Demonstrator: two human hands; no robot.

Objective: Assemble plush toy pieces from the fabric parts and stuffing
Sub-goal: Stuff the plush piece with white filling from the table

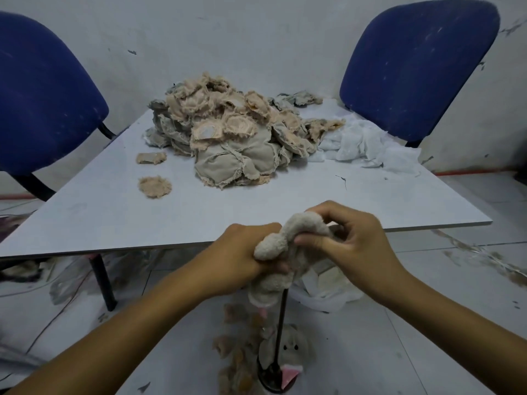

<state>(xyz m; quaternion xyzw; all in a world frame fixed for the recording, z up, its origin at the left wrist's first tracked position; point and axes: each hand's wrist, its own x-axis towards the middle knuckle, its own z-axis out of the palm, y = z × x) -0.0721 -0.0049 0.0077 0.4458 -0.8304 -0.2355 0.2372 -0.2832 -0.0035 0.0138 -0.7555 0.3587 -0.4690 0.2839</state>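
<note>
Here, left hand (pixel 242 252) gripping and right hand (pixel 350 238) pinching a cream plush piece (pixel 285 240) just off the table (pixel 114 218) edge, seemingly over an upright rod (pixel 281 323) to turn it, unsewn fabric parts (pixel 236 132) heaped behind.

A pale grey table (pixel 114 218) stretches away beyond the fingers (pixel 336 212), its near edge just behind them and one dark leg (pixel 104 280) down to their left. Two blue upholstered chairs stand at its far corners against a scuffed white wall (pixel 256 38), one chair (pixel 42 95) far to the left of the fingers, the other (pixel 413 67) beyond them to the right. Directly below the fingers a thin black rod (pixel 281 323) rises from a round dark base on the light tiled floor (pixel 456 266).
</note>
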